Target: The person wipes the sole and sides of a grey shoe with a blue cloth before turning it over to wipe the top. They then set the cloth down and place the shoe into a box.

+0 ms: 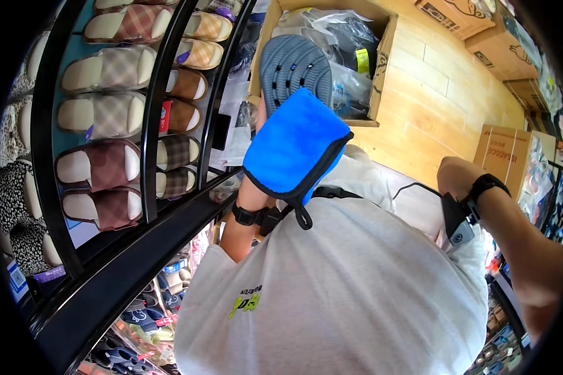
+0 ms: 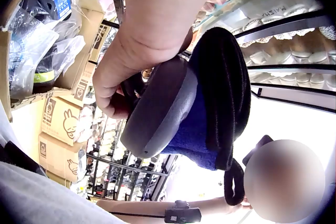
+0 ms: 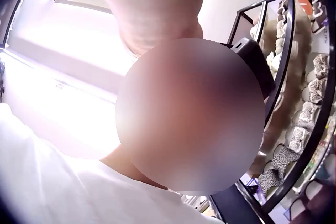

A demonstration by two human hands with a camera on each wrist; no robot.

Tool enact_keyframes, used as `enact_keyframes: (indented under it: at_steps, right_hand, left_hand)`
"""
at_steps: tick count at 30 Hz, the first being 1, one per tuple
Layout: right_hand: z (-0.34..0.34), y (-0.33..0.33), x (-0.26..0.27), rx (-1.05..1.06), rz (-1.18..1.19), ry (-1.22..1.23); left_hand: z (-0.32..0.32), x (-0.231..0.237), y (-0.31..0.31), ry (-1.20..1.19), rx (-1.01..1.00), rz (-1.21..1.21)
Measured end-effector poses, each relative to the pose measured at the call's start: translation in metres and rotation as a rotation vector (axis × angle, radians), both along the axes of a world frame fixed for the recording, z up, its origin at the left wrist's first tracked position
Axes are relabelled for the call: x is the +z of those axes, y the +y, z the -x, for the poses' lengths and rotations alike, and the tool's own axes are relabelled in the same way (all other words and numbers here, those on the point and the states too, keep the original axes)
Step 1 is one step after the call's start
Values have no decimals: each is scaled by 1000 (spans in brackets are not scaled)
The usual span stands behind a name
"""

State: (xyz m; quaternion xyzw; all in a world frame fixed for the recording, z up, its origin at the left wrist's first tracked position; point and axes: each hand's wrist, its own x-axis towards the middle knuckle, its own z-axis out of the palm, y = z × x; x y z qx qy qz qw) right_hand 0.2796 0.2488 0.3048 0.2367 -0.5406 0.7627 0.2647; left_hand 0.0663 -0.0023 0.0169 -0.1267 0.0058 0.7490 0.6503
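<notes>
My left hand (image 2: 131,50) grips a grey clog (image 2: 160,108), its fingers curled around the side in the left wrist view. In the head view the clog's ridged, slotted sole (image 1: 294,69) faces the camera and mostly hides the hand. A blue plush piece (image 1: 297,144) with black trim and a small black loop overlaps the lower half of the clog; in the left wrist view it sits against the clog's far side. My right forearm (image 1: 525,256), a black band around it, is bent up towards the head. The right hand's fingers are hidden by a blur.
An opened carton (image 1: 386,56) holding bagged shoes stands on the wooden floor (image 1: 425,94) ahead. Black-framed shelves (image 1: 147,125) with rows of slippers rise on the left. Several cardboard boxes (image 1: 503,153) line the right side.
</notes>
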Motion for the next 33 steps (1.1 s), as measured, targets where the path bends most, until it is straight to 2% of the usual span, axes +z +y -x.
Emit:
enact_keyframes:
  at_steps: [2, 3, 5, 6, 8, 9, 11, 12, 14, 20, 22, 23, 24, 26, 29, 30, 32, 33]
  right_hand:
    - [-3, 4, -5, 46, 26, -38]
    - [0, 6, -31, 16, -37, 46]
    - [4, 8, -160, -210, -180, 340]
    - [7, -4, -190, -237, -256, 369]
    - [100, -39, -160, -164, -593, 240]
    - [111, -47, -187, -156, -734, 269]
    - [113, -60, -213, -115, -1170, 263]
    - [112, -65, -224, -114, -1182, 268]
    - [109, -72, -245, -221, -1359, 321]
    - [117, -75, -271, -402, -1130, 274]
    - [114, -79, -265, -467, -1213, 247]
    - [112, -82, -257, -426, -1255, 121]
    - [113, -83, -252, -384, -1294, -5]
    - [117, -87, -254, -382, -1302, 2]
    - [122, -87, -256, -344, -1232, -21]
    - [128, -84, -261, -400, -1225, -1]
    - [132, -78, -261, -462, -1219, 14]
    - [133, -74, -255, -544, -1178, -66]
  left_hand:
    - [3, -3, 2, 62, 25, 34]
    - [4, -6, 2, 91, 32, 56]
    - [7, -12, 3, 154, 49, 114]
    - [9, -14, 4, 186, 63, 147]
    - [12, -19, 6, 238, 90, 214]
    - [13, -21, 7, 255, 100, 245]
    - [15, -25, 10, 275, 108, 288]
    - [16, -25, 11, 274, 111, 300]
    - [21, -30, 14, 280, 112, 306]
    - [31, -31, 18, 191, 62, 211]
    - [18, 3, 23, 329, 101, 547]
    - [16, 8, 24, 396, 108, 571]
    - [15, 9, 23, 466, 118, 559]
    - [14, 7, 21, 626, 144, 537]
    - [15, -7, 17, 1315, 318, 391]
    - [15, 0, 18, 1315, 321, 405]
    - [14, 16, 25, 576, 139, 644]
    - [10, 21, 22, 593, 136, 701]
